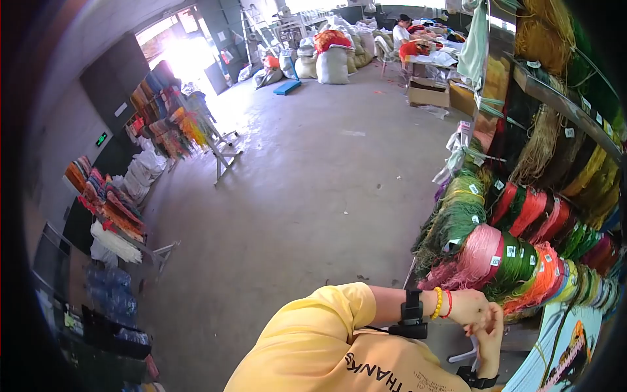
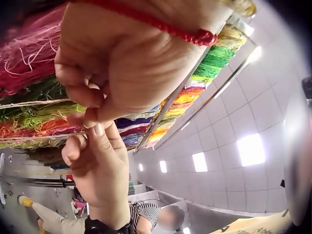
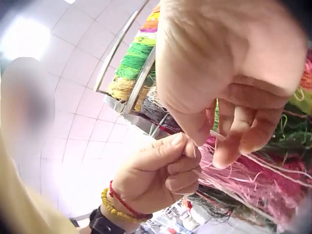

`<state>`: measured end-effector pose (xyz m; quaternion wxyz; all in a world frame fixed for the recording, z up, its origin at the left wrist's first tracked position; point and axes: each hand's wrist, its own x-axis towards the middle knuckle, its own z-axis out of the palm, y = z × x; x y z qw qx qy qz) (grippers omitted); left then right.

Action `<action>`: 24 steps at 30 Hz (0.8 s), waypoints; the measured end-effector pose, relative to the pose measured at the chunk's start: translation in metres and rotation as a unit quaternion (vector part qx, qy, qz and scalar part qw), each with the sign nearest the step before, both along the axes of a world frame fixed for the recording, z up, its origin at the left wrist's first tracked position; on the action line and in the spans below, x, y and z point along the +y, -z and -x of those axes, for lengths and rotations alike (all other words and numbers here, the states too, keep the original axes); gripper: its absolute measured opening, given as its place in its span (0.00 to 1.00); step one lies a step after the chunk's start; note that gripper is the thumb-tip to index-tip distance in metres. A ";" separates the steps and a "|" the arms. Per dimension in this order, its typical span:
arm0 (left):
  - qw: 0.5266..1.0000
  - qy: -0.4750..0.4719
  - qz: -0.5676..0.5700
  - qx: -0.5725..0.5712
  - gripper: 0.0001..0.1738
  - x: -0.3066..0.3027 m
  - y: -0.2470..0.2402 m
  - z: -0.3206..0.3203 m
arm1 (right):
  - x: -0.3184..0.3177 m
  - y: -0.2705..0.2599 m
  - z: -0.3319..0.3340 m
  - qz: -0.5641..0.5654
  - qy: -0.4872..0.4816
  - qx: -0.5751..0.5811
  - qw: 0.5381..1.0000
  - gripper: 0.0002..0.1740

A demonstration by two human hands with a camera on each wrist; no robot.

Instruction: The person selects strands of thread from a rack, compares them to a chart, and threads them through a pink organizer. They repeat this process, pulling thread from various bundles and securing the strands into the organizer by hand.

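Both hands meet at their fingertips in front of hanging yarn skeins. My left hand (image 1: 469,306), with yellow beads and a red cord at the wrist, pinches a thin pale thread (image 2: 36,103) between thumb and finger. Close against it, my right hand (image 1: 488,336) pinches at the same spot with thumb and forefinger; its other fingers curl loosely in the right wrist view. Pale strands run from the fingers toward the skeins; the pinched ends are hidden. Just beyond the hands hang a pink skein (image 1: 482,251), a green skein (image 1: 516,264) and an orange skein (image 1: 545,277).
A metal rack bar (image 1: 565,108) carries more skeins at upper right. Below the skeins lies a white patterned sheet (image 1: 578,336). Across the floor stand yarn racks (image 1: 173,114) at left, sacks (image 1: 333,65), a cardboard box (image 1: 428,93) and a seated person (image 1: 400,32).
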<state>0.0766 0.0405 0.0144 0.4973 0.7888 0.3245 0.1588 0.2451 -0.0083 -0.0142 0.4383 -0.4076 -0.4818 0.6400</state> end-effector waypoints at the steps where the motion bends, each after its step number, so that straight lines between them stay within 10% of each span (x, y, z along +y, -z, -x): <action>1: 0.997 0.018 0.073 -0.007 0.10 0.001 -0.008 0.000 | -0.001 -0.009 0.010 0.027 0.001 0.055 0.998 0.29; 4: 0.997 -0.029 -0.068 -0.032 0.10 -0.002 -0.007 -0.009 | 0.000 0.007 0.005 0.046 -0.014 0.101 0.994 0.42; 9: 0.988 -0.025 -0.135 -0.071 0.10 0.006 0.010 -0.046 | -0.014 0.031 -0.037 -0.102 0.151 -0.064 0.981 0.30; 13: 0.973 -0.009 -0.182 -0.143 0.06 -0.004 0.019 -0.098 | -0.047 0.014 -0.071 -0.211 0.323 -0.282 0.878 0.10; 16: 0.986 0.036 -0.063 -0.149 0.07 -0.015 0.019 -0.143 | -0.073 -0.001 -0.107 -0.266 0.352 -0.387 0.810 0.07; 24: 0.975 0.162 0.105 -0.114 0.10 -0.060 0.025 -0.266 | -0.148 0.003 -0.212 -0.151 0.421 -0.326 0.833 0.03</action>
